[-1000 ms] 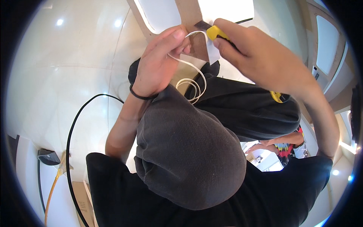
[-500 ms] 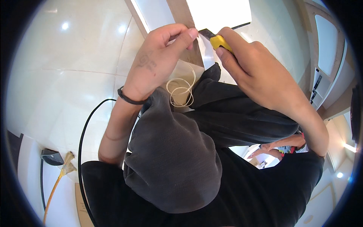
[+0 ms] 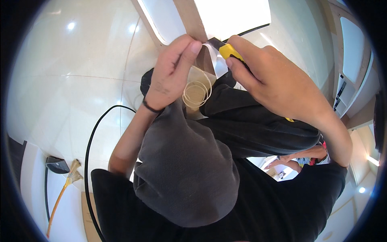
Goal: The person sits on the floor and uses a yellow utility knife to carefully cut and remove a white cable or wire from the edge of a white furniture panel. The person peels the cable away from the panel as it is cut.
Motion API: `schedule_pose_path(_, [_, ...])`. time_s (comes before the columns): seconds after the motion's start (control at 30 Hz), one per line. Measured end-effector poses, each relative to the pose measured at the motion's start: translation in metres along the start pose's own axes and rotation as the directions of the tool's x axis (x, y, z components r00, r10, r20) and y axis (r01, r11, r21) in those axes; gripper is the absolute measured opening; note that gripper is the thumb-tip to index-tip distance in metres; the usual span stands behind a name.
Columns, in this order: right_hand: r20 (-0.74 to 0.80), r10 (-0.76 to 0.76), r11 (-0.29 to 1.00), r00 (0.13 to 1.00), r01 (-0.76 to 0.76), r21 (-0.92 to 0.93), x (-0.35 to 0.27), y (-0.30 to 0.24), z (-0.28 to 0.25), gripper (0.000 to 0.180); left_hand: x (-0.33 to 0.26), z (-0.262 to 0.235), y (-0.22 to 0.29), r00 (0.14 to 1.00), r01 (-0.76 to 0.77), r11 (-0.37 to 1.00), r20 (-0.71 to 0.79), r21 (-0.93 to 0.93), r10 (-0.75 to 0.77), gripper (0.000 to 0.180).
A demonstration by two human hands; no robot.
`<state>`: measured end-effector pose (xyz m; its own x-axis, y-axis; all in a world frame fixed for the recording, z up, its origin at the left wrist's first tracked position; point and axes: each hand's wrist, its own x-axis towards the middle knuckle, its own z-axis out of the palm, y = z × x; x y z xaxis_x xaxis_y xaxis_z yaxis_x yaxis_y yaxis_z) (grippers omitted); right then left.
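Two hands meet near the top middle, over a pale tiled floor [image 3: 72,88]. At the far left, near the lower edge, a broom [image 3: 64,183] lies beside a dark dustpan [image 3: 54,164], and a black cable [image 3: 90,141] curves up from the bottom toward the left forearm. A black band [image 3: 151,108] rings the left wrist. The left hand [image 3: 171,70] has finger and thumb pinched together on the upper end of a thin pale wire [image 3: 196,92], whose coiled loops hang just below the hand, in front of a brown board [image 3: 189,20] and the person's dark trousers [image 3: 258,129]. A grey cloth [image 3: 181,169] covers the lap beneath. Right of the wire, the right hand [image 3: 274,82] is closed around a yellow cutter [image 3: 227,51], its tip just beside the left fingertips; whether blade and wire touch cannot be told. Between the tips a small grey strip [image 3: 215,60] shows. Far right, white cabinets [image 3: 354,52] curve along the edge.
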<state>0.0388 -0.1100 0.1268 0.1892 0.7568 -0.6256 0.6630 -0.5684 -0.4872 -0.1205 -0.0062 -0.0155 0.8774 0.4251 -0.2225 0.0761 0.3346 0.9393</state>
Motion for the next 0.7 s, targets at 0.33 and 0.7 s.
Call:
schedule_pose_path(0.33, [0.054, 0.04, 0.999, 0.998, -0.038, -0.029, -0.001, -0.008, -0.009, 0.017, 0.014, 0.015, -0.04, 0.841, -0.472, 0.821, -0.115, 0.32, 0.529, 0.038])
schedule_pose_path(0.7, [0.066, 0.118, 0.992, 0.991, -0.12, 0.032, -0.003, -0.022, -0.002, 0.014, 0.015, -0.024, -0.029, 0.799, -0.599, 0.716, 0.313, 0.357, 0.513, 0.056])
